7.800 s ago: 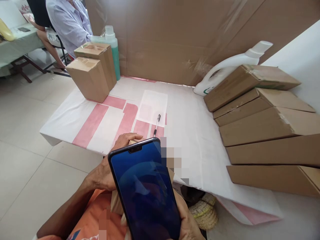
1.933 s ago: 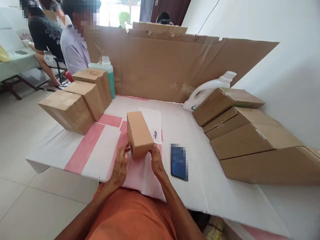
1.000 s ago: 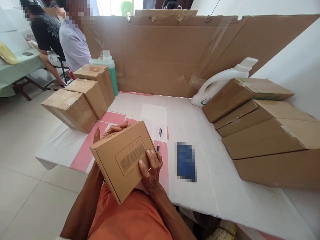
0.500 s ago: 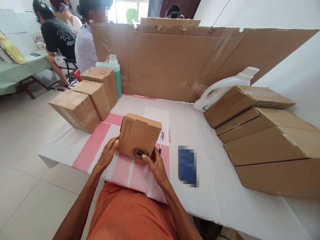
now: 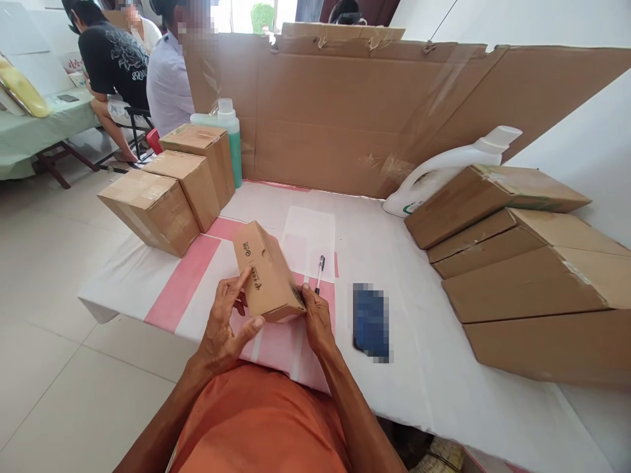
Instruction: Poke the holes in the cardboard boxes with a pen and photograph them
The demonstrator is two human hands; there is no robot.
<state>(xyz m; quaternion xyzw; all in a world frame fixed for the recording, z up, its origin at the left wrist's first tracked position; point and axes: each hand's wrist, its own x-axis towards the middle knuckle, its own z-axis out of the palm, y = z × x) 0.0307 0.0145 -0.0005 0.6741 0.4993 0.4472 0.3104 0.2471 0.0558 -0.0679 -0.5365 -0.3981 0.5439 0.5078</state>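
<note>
Turned since half a second ago: small cardboard box (image 5: 266, 270), formerly showing a broad face with a dark round mark toward the camera, now presents a narrow printed side and lies lengthwise away from the person, its near end tilted up over the pink-striped part of the table cover (image 5: 148, 276).

Left hand (image 5: 227, 322): fingers spread along the box's left side, index fingertip near the printed logo, thumb crossing below the near corner. A loose, steadying hold, not a clamp.

Right hand (image 5: 316, 316): fingers curled against the near right corner, pinching that end. Whether the box rests on the cover or is carried fully by the hands cannot be told.

Handling note, as a judgement: the box looks light and stiff; turning it goes best with one hand supporting beneath while the other guides a corner, keeping fingers off the flap seams so nothing pops open.

Nearby items:
- Pen (image 5: 320, 270), just right of the box, on a white sheet (image 5: 310, 230).
- Phone (image 5: 371, 320), right of the right hand, apart from it.
- Three brown cartons (image 5: 167, 190), back left, with a green bottle (image 5: 231, 141) behind.
- Leaning row of long cartons (image 5: 522, 263), right, with a white jug (image 5: 444, 171) behind.
- Cardboard screen (image 5: 374, 112) across the back.
- Seated people (image 5: 142, 72), far left, at another table.
</note>
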